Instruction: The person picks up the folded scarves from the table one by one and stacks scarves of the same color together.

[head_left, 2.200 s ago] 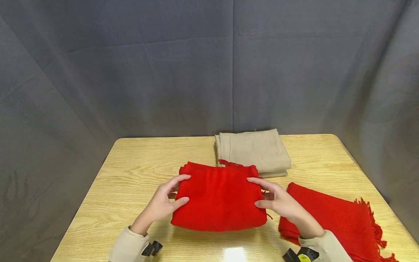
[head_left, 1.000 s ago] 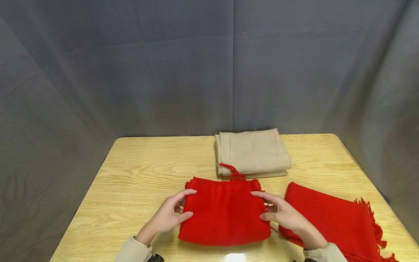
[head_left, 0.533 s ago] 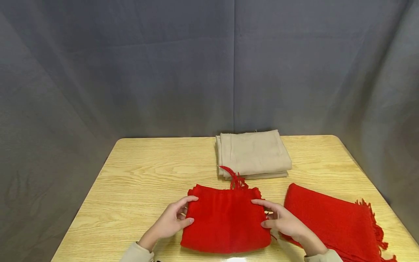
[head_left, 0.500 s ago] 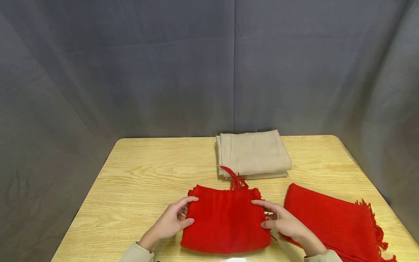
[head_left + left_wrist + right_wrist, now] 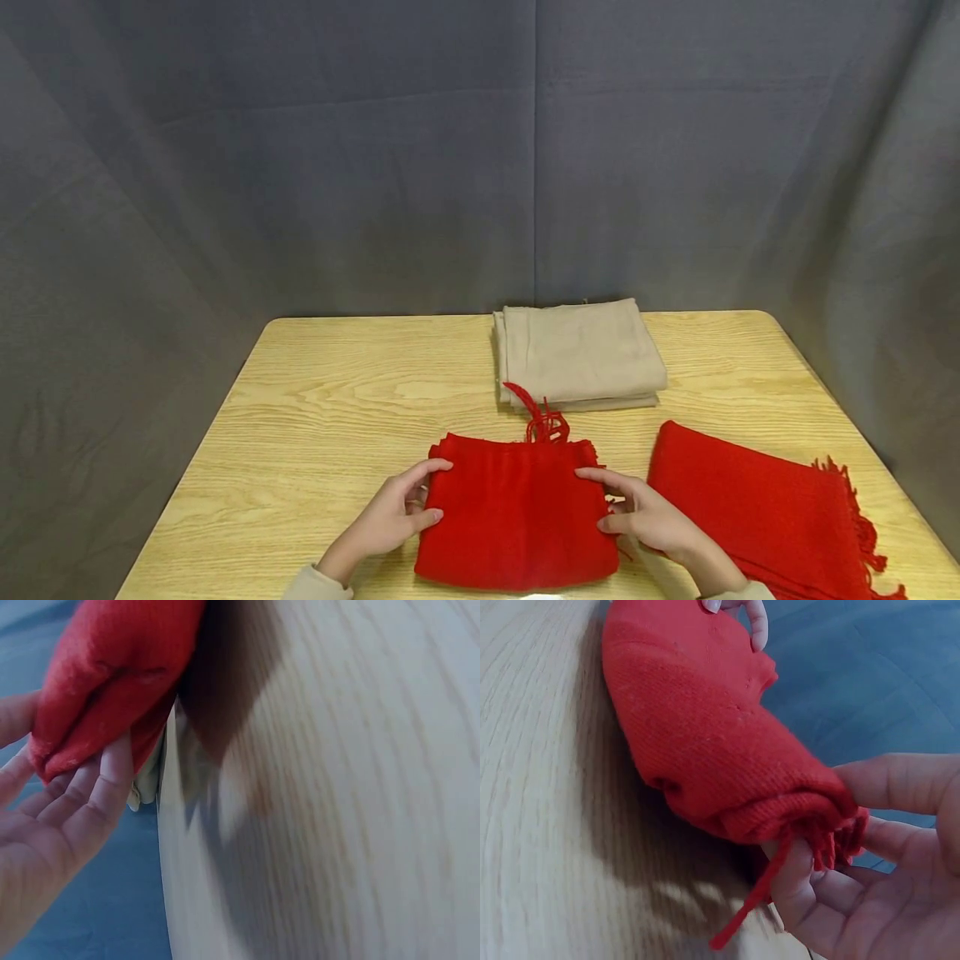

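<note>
A folded red scarf [image 5: 517,517] with fringe is held between both hands near the front of the table. My left hand [image 5: 393,508] grips its left end, thumb and index finger on top and the other fingers beneath, as the left wrist view shows of the scarf [image 5: 120,675]. At the opposite end my right hand [image 5: 648,517] grips it the same way. In the right wrist view, fringe strands hang from the scarf [image 5: 705,727] beside my right hand [image 5: 885,877]. A shadow under the scarf shows in both wrist views; whether any part touches the table cannot be told.
A second folded red fringed scarf [image 5: 757,508] lies at the right of the wooden table [image 5: 337,392]. Towards the back rests a folded beige cloth [image 5: 581,354], near the held scarf's loose fringe. Grey curtain [image 5: 412,167] hangs behind and at the sides.
Both hands have brought the folded red scarf nearer to the body and lower in the head view. Its far fringe shows more, lying just in front of the beige cloth. Other cloths stay put.
</note>
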### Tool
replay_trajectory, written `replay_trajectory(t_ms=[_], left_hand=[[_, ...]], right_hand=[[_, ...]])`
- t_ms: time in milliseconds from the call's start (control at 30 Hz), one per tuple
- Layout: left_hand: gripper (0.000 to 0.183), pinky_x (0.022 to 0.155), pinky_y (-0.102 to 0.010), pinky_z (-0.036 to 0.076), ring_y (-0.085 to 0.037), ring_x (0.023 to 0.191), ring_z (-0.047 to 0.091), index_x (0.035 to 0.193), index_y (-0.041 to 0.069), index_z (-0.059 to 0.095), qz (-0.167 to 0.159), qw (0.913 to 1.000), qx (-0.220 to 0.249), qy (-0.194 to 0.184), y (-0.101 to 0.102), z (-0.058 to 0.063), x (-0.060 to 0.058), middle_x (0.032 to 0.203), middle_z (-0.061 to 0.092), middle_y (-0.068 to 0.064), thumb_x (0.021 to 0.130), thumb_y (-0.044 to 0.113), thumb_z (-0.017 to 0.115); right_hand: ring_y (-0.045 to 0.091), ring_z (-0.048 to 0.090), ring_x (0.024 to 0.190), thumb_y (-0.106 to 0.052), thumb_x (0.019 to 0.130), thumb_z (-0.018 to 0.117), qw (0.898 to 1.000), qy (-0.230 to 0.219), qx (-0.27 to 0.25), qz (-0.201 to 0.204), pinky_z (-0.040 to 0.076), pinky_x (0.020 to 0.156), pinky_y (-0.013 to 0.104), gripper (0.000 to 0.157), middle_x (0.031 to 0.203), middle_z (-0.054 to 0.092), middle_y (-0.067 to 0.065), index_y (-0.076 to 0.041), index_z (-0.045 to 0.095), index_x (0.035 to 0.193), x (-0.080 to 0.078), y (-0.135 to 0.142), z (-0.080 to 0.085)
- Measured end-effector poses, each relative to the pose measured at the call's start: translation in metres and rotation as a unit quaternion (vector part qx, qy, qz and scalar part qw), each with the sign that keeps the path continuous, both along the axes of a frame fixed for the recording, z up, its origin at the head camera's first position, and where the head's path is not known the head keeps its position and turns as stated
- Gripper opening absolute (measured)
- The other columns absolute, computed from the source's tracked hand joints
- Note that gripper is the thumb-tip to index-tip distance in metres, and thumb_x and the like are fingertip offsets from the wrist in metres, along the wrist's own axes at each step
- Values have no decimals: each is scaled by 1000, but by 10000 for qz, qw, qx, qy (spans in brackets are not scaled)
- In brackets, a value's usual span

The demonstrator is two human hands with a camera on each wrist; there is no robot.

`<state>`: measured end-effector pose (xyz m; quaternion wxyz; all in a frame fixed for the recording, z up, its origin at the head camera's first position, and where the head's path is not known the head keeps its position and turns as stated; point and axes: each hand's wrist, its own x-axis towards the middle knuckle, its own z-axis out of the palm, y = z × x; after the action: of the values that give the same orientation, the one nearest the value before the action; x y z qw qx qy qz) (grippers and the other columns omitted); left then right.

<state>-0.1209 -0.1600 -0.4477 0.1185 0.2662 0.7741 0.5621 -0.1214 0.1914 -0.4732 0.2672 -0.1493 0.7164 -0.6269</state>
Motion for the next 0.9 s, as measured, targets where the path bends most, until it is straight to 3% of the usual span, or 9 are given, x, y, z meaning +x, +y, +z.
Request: replay_trajectory(t_ms=[267,400,667,800,900], left_hand=[[51,66,-24,48,-18,77,58,129,4,42,66,9989,-264,-374,-12,-34,-10,103,52,-12,82,-5,60],[48,73,-27,48,-21,83,59,130,4,42,-2,9980,-483,-400,-16,-35,-11,107,53,-12,85,-1,59],[45,71,-26,48,-20,85,60,130,3,42,-125,9950,-894,-420,-22,-36,-15,105,53,-13,88,4,57],[43,72,-26,48,-22,87,60,129,0,44,-91,9928,-1175,-238,-24,-31,-18,109,54,-15,89,6,56],[39,68,-26,48,-24,82,61,125,-1,48,184,9907,-1344,100,-26,-25,-18,106,56,-18,88,5,56]], right_hand=[[27,49,94,3,82,56,9999,88,120,80,49,69,31,57,120,42,19,3,35,136,0,5,-5],[26,50,89,3,84,54,9998,42,85,150,48,64,30,56,116,44,18,4,34,136,0,9,-8],[19,52,64,2,86,52,9998,-174,-23,133,47,58,30,54,103,38,18,6,32,135,1,16,-14],[21,56,71,1,86,53,9999,-59,31,106,50,59,32,53,108,41,19,8,32,135,2,19,-12],[23,58,82,-2,87,53,9999,29,115,66,51,61,34,53,110,46,19,9,32,134,2,22,-9]])
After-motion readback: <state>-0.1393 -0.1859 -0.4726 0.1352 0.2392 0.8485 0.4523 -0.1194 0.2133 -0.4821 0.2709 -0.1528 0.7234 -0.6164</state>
